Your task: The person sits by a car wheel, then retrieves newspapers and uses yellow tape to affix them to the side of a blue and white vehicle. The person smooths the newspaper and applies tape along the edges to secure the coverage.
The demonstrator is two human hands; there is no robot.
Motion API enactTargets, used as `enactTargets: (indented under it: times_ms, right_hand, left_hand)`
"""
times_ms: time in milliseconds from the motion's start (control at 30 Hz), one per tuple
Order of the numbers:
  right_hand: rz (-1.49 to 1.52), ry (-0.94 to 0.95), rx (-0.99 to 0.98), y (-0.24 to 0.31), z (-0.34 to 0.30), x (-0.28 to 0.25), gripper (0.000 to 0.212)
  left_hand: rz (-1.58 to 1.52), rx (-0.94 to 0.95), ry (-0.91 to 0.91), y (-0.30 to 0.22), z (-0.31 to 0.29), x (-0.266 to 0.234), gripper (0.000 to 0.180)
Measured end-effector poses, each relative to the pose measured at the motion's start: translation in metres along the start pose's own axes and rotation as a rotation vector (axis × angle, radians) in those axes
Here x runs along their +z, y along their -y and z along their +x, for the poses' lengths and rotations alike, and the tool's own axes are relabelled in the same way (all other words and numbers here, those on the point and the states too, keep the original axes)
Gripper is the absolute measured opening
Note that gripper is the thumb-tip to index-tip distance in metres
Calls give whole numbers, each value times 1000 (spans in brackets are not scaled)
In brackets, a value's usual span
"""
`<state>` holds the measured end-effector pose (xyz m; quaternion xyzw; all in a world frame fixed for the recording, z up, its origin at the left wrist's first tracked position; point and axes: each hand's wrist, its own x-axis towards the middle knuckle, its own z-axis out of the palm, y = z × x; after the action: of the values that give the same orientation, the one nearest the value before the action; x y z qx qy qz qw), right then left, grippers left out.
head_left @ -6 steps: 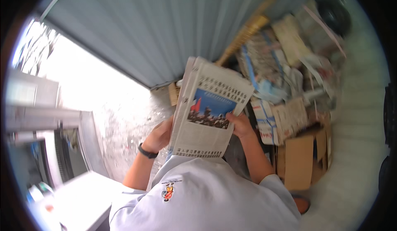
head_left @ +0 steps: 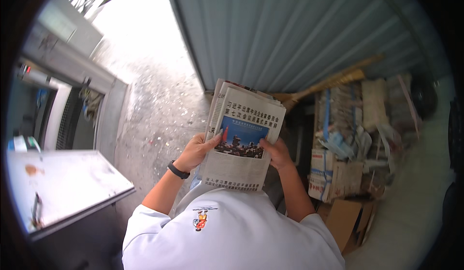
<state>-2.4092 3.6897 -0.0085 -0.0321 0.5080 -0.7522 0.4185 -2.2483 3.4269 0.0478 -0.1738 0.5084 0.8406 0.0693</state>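
A stack of folded newspapers [head_left: 237,168] is held upright in front of my chest, its front page showing a blue photo. My left hand [head_left: 195,151], with a black band on the wrist, grips the left edge, its thumb lying on the front page. On the opposite edge my right hand [head_left: 277,153] is closed round the papers, thumb on the photo's right side. The fingers of both hands are hidden behind the stack.
A grey corrugated metal panel [head_left: 290,33] stands ahead. To the right are tied paper bundles [head_left: 321,173] and an open cardboard box [head_left: 344,221]. At left, a white-topped table [head_left: 72,178] carries a pen-like dark item [head_left: 36,207]. Speckled floor [head_left: 150,105] runs beyond it.
My view has swung left, so the table and floor show more. My left thumb has come round onto the front page. Both hands still hold the newspapers.
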Motion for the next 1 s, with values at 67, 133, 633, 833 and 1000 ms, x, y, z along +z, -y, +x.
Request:
enactTargets:
  times_ms: [67,133,633,833,1000]
  right_hand:
    - [6,35,40,-15,21,32,26]
    - [68,102,57,-34,43,64,26]
    - [-162,288,674,-263,254,499,33]
    - [-306,371,824,-335,407,635,37]
    - [-308,542,890,-378,498,741,32]
  left_hand:
    - [-24,115,-34,5,-24,-27,40]
    - [-21,180,-87,12,-46,-59,41]
    - [-221,440,-786,-36,-275,-446,36]
    - [-278,415,-1103,-56,-271,-604,33]
    - [-99,360,-1398,-117,-290,-692,33]
